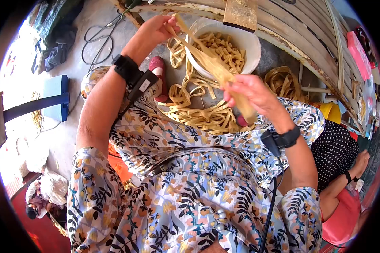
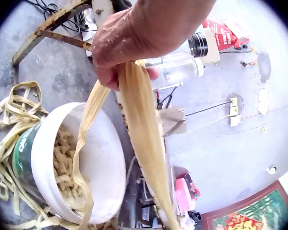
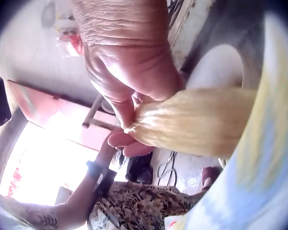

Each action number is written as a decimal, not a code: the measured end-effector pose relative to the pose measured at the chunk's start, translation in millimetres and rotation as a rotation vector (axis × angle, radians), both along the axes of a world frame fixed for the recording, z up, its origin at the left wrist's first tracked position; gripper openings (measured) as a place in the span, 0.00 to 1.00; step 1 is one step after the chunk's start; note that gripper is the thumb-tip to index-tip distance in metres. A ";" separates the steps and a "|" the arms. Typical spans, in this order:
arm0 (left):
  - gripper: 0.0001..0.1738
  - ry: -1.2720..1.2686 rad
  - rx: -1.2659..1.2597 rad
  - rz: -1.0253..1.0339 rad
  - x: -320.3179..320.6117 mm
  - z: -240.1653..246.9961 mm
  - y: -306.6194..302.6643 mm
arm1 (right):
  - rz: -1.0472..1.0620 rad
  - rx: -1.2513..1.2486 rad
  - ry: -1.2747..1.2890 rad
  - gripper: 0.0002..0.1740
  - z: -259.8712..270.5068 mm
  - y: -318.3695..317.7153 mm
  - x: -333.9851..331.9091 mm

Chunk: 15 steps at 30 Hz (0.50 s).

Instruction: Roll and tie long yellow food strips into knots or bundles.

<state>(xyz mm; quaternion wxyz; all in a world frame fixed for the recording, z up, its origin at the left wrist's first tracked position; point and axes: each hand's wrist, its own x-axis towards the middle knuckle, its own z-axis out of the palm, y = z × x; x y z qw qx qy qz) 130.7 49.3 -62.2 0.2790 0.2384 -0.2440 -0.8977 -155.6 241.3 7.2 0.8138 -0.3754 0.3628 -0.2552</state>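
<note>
A pale yellow strip (image 1: 207, 60) stretches diagonally between the two hands in the head view. Its upper end is gripped by the left hand (image 1: 159, 29), above the left side of the bucket. Lower down, the right hand (image 1: 253, 93) pinches the strip between thumb and fingers, and a broad end hangs past it. In the left wrist view the strip (image 2: 141, 110) fans out below the left hand (image 2: 129, 43), with a narrower strand (image 2: 89, 115) beside it. The right wrist view has the strip (image 3: 197, 122) bunched at the fingertips of the right hand (image 3: 134, 72).
A white bucket (image 1: 252, 46) holds short folded yellow pieces (image 1: 223, 48). Long loose strips (image 1: 202, 118) lie on the floor between the legs, and a coil (image 1: 283, 83) lies right of the bucket. A slatted bench (image 1: 295, 25) with a wooden block (image 1: 240, 14) stands beyond. Another person (image 1: 340, 215) sits at right.
</note>
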 end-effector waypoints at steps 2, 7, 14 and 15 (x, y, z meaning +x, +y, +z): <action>0.12 -0.616 0.057 0.346 -15.5 29.5 21.9 | -0.002 0.009 0.117 0.14 11.3 -0.7 -14.0; 0.31 -1.223 -1.424 0.015 -60.8 58.3 53.7 | 0.032 -0.109 0.303 0.12 20.3 -21.4 -25.9; 0.21 -0.858 -1.200 -0.430 -105.8 73.4 94.9 | -0.045 -0.285 0.436 0.14 23.6 -56.8 -30.7; 0.15 -0.845 -1.303 -0.298 -95.1 67.8 86.1 | -0.082 -0.313 0.487 0.14 23.0 -59.5 -36.5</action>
